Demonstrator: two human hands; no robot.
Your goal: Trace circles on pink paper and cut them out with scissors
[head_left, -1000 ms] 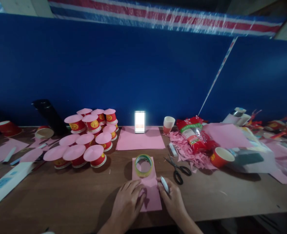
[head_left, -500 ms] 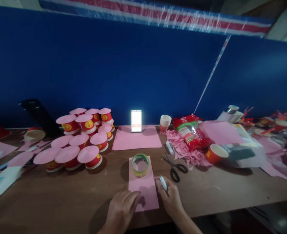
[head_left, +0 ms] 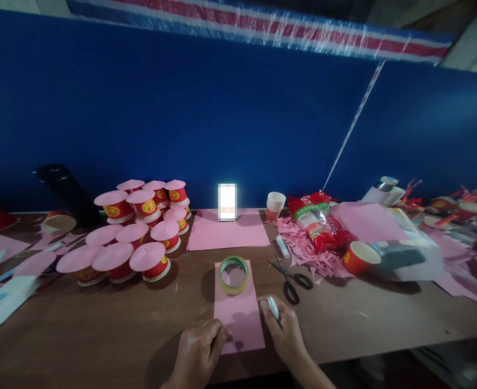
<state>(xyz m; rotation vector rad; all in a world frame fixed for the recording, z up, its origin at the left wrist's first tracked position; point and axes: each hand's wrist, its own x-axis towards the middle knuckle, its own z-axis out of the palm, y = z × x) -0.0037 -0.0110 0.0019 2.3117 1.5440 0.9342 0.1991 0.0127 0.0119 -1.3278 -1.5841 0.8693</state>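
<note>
A narrow pink paper strip [head_left: 244,319] lies lengthwise in front of me, with a roll of clear tape [head_left: 223,281] resting on its far end. My left hand [head_left: 200,348] is closed at the strip's lower left edge, fingers curled and thumb against them; whether anything is pinched there I cannot make out. To the right of the strip, my right hand [head_left: 285,329] grips a white pen-like tool [head_left: 273,308], its far end pointing up and away. Black-handled scissors [head_left: 291,292] lie with their blades apart just beyond that hand.
Several red cups with pink paper tops [head_left: 149,258] stand to the left. Pink sheets [head_left: 228,235] lie under a bright blurred-out rectangle [head_left: 227,202]. On the right are a red bag [head_left: 313,219], pink paper scraps [head_left: 299,243] and a cup [head_left: 360,258]. A blue wall [head_left: 238,108] rises behind.
My left hand has drawn back slightly to the left, its fingers more curled and less over the paper strip. My right hand keeps the white tool and has barely shifted.
</note>
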